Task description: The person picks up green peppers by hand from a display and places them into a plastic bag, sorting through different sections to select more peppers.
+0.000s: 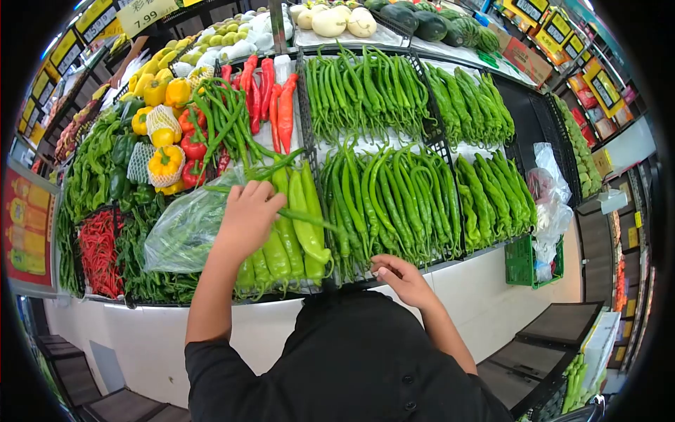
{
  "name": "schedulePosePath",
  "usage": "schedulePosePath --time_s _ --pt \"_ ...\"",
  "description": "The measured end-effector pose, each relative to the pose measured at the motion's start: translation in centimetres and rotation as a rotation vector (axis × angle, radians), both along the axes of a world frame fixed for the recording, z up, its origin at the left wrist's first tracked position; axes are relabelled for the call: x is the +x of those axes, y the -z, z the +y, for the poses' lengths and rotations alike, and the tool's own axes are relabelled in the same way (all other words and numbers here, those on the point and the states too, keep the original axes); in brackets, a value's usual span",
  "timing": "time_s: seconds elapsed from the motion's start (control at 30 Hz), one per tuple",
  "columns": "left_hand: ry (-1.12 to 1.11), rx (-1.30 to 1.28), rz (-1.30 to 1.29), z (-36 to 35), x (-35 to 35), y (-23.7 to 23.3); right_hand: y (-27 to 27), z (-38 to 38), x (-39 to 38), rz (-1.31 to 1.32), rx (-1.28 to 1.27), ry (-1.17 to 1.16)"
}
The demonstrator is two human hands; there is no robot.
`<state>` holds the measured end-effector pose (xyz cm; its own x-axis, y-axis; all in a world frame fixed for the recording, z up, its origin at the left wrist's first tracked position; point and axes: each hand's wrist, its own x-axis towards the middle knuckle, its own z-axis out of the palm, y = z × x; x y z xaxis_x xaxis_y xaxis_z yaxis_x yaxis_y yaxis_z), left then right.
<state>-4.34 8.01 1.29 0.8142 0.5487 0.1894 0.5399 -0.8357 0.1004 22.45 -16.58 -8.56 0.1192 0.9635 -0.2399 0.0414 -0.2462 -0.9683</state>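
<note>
My left hand (249, 211) is closed around a long green chili pepper (302, 215), which sticks out to the right and blurs toward its tip. Beneath that hand lies a clear plastic bag (183, 228) with green produce showing through. Large light-green peppers (304, 204) are laid side by side just right of it. My right hand (404, 280) is at the front edge of the display, by the tips of the long green chili peppers (387, 204). Its fingers are loosely bent, with the thumb apart, and nothing shows in them.
Black tray dividers (434, 112) separate the pepper rows. Red chili peppers (285, 116), yellow bell peppers (165, 162) in foam nets and small red chilies (100, 253) fill the left side. A green crate (520, 261) with plastic bags stands at the right.
</note>
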Motion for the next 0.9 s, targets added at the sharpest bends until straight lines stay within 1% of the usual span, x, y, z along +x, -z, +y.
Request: schedulePosePath --time_s 0.07,0.13,0.2,0.27,0.33,0.4,0.43,0.5,0.53,0.6,0.67,0.7,0.73,0.8,0.87,0.9 --pt "0.018 -0.028 -0.103 0.9 -1.1 -2.9 -1.0 1.1 -0.6 0.004 -0.007 -0.005" --pt "-0.047 0.094 -0.33 2.6 -2.8 -5.8 -0.7 2.0 -1.1 0.011 -0.002 -0.009" --pt "-0.233 -0.14 -0.638 5.7 -4.1 -7.6 -0.7 2.7 -1.6 -0.018 -0.005 -0.032" --pt "-0.297 -0.309 -0.739 10.0 -4.6 -9.6 -0.8 3.3 -2.0 -0.044 -0.008 -0.048" --pt "-0.46 -0.362 -0.665 16.3 -5.0 -8.6 -1.3 3.7 -2.2 -0.061 -0.018 -0.054" --pt "-0.575 -0.172 -0.375 28.2 -7.4 -1.5 -2.1 3.9 -2.4 -0.066 -0.033 -0.048" --pt "-0.699 -0.228 -0.274 30.1 -7.3 0.5 -2.2 4.0 -2.3 -0.083 -0.022 -0.036" --pt "-0.8 -0.348 -0.127 33.0 -7.4 3.6 -2.4 3.5 -2.3 -0.113 -0.002 -0.004" --pt "-0.779 -0.412 -0.081 33.7 -7.6 5.4 -2.3 3.3 -2.2 -0.103 0.001 0.019" --pt "-0.79 -0.534 -0.151 34.4 -6.4 8.3 -2.0 2.8 -1.9 -0.081 -0.002 0.059" --pt "-0.784 -0.437 -0.117 32.7 -4.0 7.8 -2.4 2.6 -1.7 -0.081 -0.038 0.074" --pt "-0.782 -0.401 -0.073 30.7 -2.4 6.0 -2.6 2.5 -1.7 -0.065 -0.05 0.088" --pt "-0.783 -0.366 -0.027 29.2 -1.4 5.2 -2.6 2.4 -1.8 -0.046 -0.065 0.098" --pt "-0.857 -0.328 -0.01 28.3 -0.6 6.3 -2.5 2.3 -1.7 -0.051 -0.077 0.1" --pt "-0.885 -0.292 -0.007 27.3 -0.2 5.5 -2.6 2.8 -1.3 -0.067 -0.057 0.098" --pt "-0.916 -0.289 -0.064 27.5 -0.2 5.9 -2.8 3.0 -1.2 -0.076 -0.039 0.098"
